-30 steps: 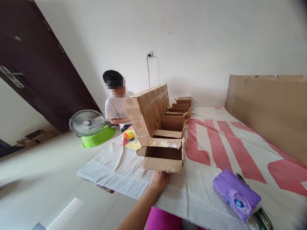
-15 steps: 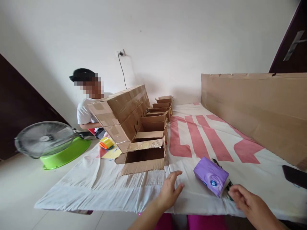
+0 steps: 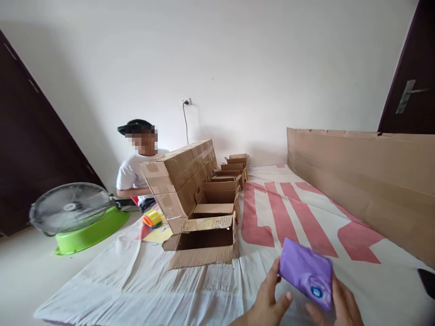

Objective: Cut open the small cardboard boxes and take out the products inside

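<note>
A purple soft tissue pack (image 3: pixel 304 271) with a round blue label is held up over the front of the cloth-covered table, between my two hands. My left hand (image 3: pixel 268 301) has its fingertips against the pack's left end, with the thumb below its near edge. Gripping the right end is my right hand (image 3: pixel 343 301), its fingers along the side and its thumb near the bottom. To the left of the pack, an open cardboard compartment (image 3: pixel 205 253) faces upward at the near end of a row of several box compartments.
A taped cardboard structure (image 3: pixel 181 181) stands along the table, with a seated person (image 3: pixel 132 174) behind it. A tall cardboard panel (image 3: pixel 356 167) borders the right side. A yellow and orange roll (image 3: pixel 152 218), a fan (image 3: pixel 73 206) over a green basin (image 3: pixel 91 231) and a dark phone-like object (image 3: pixel 426 280) are also visible.
Both hands have come to the purple tissue pack, and it is raised from the table. Dark items that showed beneath it are out of sight. The view has tilted up.
</note>
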Demonstrator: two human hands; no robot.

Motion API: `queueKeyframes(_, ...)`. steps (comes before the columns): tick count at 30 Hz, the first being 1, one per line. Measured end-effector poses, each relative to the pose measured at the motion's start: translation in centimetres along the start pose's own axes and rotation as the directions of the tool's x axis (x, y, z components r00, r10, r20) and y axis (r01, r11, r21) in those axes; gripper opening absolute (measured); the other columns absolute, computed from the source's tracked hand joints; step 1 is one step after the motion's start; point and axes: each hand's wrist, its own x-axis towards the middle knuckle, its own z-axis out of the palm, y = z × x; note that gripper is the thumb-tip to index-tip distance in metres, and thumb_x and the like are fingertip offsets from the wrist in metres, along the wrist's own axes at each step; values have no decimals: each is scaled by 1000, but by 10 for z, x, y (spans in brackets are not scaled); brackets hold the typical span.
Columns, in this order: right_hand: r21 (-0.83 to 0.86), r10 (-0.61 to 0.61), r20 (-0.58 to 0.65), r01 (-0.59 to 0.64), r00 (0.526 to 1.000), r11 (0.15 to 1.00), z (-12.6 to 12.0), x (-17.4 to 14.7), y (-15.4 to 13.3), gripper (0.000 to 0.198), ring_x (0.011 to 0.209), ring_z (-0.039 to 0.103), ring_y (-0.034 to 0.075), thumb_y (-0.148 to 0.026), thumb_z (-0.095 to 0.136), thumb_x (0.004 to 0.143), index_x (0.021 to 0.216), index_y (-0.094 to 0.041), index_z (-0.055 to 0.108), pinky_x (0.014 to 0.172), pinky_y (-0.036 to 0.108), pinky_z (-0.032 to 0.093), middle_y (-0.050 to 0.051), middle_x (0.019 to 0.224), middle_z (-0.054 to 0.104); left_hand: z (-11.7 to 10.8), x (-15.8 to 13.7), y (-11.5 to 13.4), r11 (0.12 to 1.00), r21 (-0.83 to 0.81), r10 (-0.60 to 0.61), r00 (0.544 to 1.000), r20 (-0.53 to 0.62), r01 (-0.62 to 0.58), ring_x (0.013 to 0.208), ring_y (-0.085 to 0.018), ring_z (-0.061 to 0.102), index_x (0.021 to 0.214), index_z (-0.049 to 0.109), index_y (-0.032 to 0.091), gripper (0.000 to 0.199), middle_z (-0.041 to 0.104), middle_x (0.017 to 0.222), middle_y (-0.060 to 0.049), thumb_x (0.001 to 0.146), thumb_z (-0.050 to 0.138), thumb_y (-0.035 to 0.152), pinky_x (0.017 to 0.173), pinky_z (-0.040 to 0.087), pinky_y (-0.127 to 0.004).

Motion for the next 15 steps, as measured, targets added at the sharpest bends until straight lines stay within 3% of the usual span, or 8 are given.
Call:
queueKeyframes(3, 171, 47, -130, -24, 990, 985, -26, 75, -38, 81, 123, 52, 39, -58, 56, 85, 151, -21, 28, 91, 52, 53, 20, 135, 49, -10, 24, 55, 982, 101, 168, 984, -57, -162, 150, -29, 17, 156, 14, 24, 78, 17, 164, -10, 94, 50, 53, 123, 17, -49)
queueKeyframes(5, 366, 63, -111, -18, 992, 930, -39, 137, -64, 74, 125, 50, 34, -53, 57, 87, 149, -24, 31, 97, 50, 49, 17, 137, 49, -21, 58, 92, 958, 168, 257, 958, -126, -234, 151, -29, 16, 156, 15, 25, 76, 17, 164, -9, 94, 49, 53, 123, 16, -49)
queueKeyframes(8, 675, 150, 13, -119, 989, 728, -39, 218, -86, 69, 124, 51, 28, -53, 63, 83, 143, -26, 41, 100, 43, 47, 12, 136, 53, -36, 114, 128, 938, 229, 314, 918, -244, -260, 150, -30, 18, 154, 20, 24, 77, 19, 163, -10, 92, 50, 57, 122, 18, -49)
queueKeyframes(10, 808, 277, 180, -303, 944, 505, -26, 250, -86, 66, 122, 54, 24, -55, 71, 76, 133, -28, 50, 99, 37, 47, 6, 132, 59, -40, 136, 129, 946, 241, 286, 907, -309, -216, 150, -31, 19, 153, 23, 22, 78, 21, 162, -12, 90, 52, 58, 122, 17, -50)
queueKeyframes(12, 826, 334, 314, -430, 888, 365, -7, 258, -79, 58, 108, 63, 23, -60, 68, 75, 122, -28, 55, 86, 34, 53, 5, 119, 66, -39, 136, 112, 942, 278, 277, 901, -334, -187, 150, -31, 18, 153, 24, 20, 80, 22, 162, -14, 88, 54, 57, 122, 16, -51)
queueKeyframes(15, 775, 339, 473, -567, 813, 280, 25, 236, -64, 47, 75, 68, 20, -60, 67, 73, 101, -23, 62, 61, 30, 53, 4, 88, 72, -29, 98, 65, 906, 385, 305, 904, -300, -177, 150, -30, 18, 152, 25, 20, 75, 25, 160, -15, 89, 55, 48, 122, 14, -53)
